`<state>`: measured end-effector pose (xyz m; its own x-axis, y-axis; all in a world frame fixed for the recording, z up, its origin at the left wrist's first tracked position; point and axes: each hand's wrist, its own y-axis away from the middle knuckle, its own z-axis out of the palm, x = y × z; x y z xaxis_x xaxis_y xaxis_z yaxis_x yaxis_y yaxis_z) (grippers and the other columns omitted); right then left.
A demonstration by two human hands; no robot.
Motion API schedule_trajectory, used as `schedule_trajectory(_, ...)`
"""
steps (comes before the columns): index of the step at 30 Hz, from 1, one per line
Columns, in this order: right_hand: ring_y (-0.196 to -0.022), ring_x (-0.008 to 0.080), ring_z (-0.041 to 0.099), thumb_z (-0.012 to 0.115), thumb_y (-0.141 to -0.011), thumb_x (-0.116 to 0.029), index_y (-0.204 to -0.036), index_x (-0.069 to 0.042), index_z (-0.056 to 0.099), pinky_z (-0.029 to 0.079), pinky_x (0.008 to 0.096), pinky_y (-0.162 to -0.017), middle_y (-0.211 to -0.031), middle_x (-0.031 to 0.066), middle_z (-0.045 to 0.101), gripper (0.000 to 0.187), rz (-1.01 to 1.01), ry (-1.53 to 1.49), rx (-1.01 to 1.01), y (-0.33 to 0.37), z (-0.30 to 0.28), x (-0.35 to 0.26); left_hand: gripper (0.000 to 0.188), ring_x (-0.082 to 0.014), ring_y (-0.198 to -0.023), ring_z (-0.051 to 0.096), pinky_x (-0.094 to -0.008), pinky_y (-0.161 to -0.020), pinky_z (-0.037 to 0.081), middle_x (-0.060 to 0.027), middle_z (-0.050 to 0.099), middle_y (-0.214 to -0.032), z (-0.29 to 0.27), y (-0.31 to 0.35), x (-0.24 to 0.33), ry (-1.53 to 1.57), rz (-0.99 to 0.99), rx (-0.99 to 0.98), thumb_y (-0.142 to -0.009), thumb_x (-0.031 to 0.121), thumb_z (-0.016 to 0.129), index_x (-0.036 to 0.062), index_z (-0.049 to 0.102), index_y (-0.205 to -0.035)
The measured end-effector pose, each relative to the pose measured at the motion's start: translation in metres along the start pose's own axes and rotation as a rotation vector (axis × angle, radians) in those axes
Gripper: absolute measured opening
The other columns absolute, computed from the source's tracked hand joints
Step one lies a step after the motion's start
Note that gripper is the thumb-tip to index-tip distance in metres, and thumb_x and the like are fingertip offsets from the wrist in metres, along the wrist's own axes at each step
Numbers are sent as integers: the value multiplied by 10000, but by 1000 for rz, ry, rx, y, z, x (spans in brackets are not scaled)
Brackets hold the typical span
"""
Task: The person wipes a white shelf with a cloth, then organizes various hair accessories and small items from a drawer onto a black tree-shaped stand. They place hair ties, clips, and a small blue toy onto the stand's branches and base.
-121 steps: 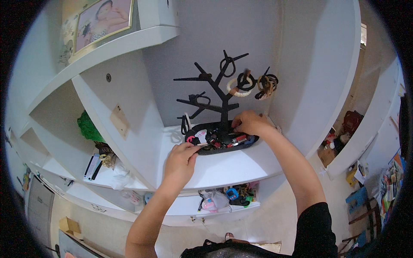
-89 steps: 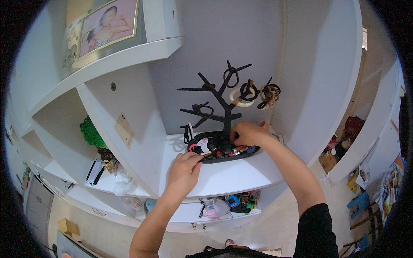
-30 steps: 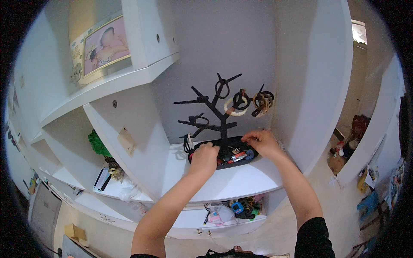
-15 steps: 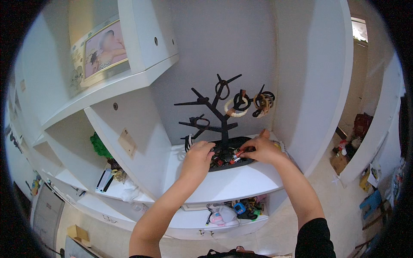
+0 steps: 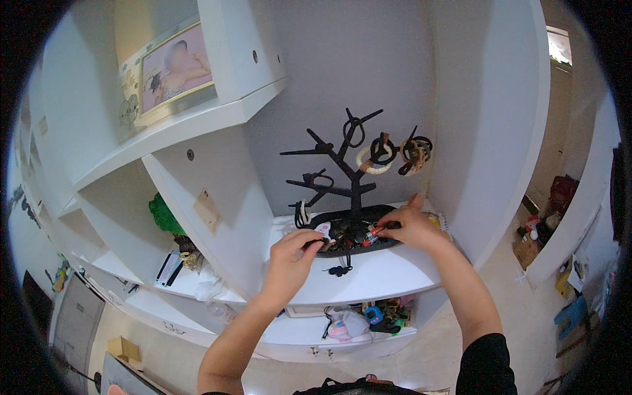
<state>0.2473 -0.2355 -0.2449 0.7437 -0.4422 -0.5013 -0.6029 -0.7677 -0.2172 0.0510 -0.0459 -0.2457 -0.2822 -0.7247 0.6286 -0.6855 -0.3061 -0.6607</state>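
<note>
A black tree-shaped stand rises from a dark oval tray full of small trinkets, on a white shelf. Over the tray's left end my left hand is closed in a pinch, a small dark thing at its fingertips. A white and pink piece lies just above those fingers. Inside the tray's right side, my right hand is closed around something dark that I cannot make out, beside a red and silver piece. A black knotted cord hangs over the tray's front rim.
Hair ties and a cream ring hang on the branches. White panels flank the niche. A framed picture stands at upper left. Below, a lower shelf holds a bagged item and a blue gadget.
My left hand has drawn back slightly toward me, and the white and pink piece now shows. The black knotted cord has come out over the tray's front. The whole view has shifted slightly.
</note>
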Motion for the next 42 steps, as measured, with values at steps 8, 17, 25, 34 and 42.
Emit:
schedule_trajectory(8, -963, 268, 569, 711, -748, -263, -948, -96, 691, 422, 331, -859, -910, 137, 664, 262, -77, 10, 15, -2, 1, 2, 165, -128, -842, 604, -246, -713, 527, -78, 622, -982, 17, 3, -22, 522, -426, -225, -857, -44, 528, -2, 643, -968)
schedule_trajectory(17, -909, 273, 607, 689, -762, -227, -947, -82, 691, 440, 344, -854, -942, 133, 663, 235, -86, 16, 36, -1, 2, 3, 275, -147, -991, 569, -262, -855, 465, -95, 613, -1059, 20, -5, -22, 565, -347, -188, -824, -113, 491, 5, 594, -1050)
schedule_trajectory(25, -916, 277, 605, 686, -765, -229, -944, -79, 690, 435, 346, -851, -939, 137, 662, 233, -101, 25, 34, -1, 1, 3, 259, -175, -1017, 574, -252, -895, 431, -97, 616, -1092, 30, -13, -33, 261, -248, -95, -822, -100, 498, -8, 615, -1034)
schedule_trajectory(34, -927, 284, 599, 676, -772, -245, -944, -66, 683, 427, 346, -855, -961, 138, 656, 249, -118, 17, 38, -3, 6, 11, 131, -263, -889, 568, -346, -742, 458, -83, 635, -827, 21, -5, -3, -345, 265, -107, -765, 93, 651, 32, 667, -880)
schedule_trajectory(42, -935, 288, 600, 667, -775, -233, -962, -77, 680, 439, 348, -851, -980, 133, 653, 244, -75, 31, 22, -2, 5, 1, 139, -217, -558, 539, -335, -511, 430, -67, 544, -622, 31, 22, -2, -365, 52, -266, -710, 173, 702, 67, 656, -788)
